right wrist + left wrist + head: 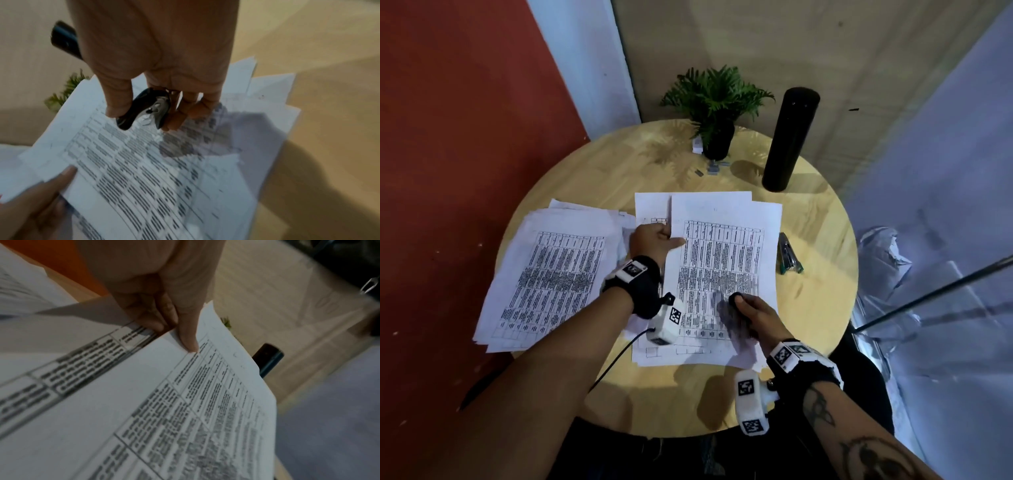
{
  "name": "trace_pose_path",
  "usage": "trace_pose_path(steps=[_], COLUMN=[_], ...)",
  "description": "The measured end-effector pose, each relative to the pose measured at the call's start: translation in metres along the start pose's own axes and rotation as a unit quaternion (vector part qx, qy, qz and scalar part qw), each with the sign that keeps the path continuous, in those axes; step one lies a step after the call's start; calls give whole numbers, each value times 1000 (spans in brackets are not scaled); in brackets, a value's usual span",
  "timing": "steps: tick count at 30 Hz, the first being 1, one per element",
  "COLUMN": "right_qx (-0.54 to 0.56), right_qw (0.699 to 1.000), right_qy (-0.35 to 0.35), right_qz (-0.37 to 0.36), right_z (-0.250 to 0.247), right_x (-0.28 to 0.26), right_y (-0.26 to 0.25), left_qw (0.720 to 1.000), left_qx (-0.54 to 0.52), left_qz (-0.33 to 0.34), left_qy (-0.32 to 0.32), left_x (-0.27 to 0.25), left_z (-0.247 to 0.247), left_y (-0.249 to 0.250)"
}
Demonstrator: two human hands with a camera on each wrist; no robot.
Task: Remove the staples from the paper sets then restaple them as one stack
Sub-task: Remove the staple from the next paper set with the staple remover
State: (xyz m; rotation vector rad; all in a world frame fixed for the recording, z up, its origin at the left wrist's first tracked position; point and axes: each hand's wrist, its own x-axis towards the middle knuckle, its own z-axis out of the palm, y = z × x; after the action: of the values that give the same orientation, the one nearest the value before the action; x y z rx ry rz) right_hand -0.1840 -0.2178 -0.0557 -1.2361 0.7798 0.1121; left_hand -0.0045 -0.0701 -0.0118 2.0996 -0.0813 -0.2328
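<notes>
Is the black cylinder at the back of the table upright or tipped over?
Upright: the black cylinder stands on its end on the table.

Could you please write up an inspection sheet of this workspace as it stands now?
Surface: round wooden table, lit and dry.
Job's things: centre paper set fanned in front of the person; second paper pile on the left, overhanging the table edge; stapler lying right of the papers; staple remover in the right hand.
Clutter: potted plant, tall black cylinder, small grey bits near the pot, too small to identify.
Grips: left hand pinches the centre set's left edge, thumb on top; right hand grips the remover above the page.
Cables: black cable from the left wrist camera across the table edge.
Surroundings: red wall left, crumpled grey sheeting right.
</notes>
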Motion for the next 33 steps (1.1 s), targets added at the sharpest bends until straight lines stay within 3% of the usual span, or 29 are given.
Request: trace_pose_path(steps=[7,16,20,23,26,28,33], right_qx=[102,53,50,43,39,36,25], right_qw=[986,947,930,920,910,905,891], right_qy=[11,-173,-204,-211,-220,-226,-249], right_qz=[-129,-265,-300,-327,-349,-360,-379], right_z=[-26,-12,-8,-7,-9,-10,-16], right_x=[-33,-91,-109,-118,-129,-139,-157], right_y=[-78,-167,-187,-197,-206,-212,-222], left_qw=[985,956,951,949,923,910,942], left_qx=[-157,-248,-236,-196,-123,-86,-23], left_qz=[55,157,197,240,306,326,321], left_qy=[43,-10,-3,65,199,243,90], left_x=[-27,-75,-89,-96,-98,-97,-85], left_z=[-44,-101,-125,-138,-152,-166,-187], left_y=[7,61,80,90,103,119,151])
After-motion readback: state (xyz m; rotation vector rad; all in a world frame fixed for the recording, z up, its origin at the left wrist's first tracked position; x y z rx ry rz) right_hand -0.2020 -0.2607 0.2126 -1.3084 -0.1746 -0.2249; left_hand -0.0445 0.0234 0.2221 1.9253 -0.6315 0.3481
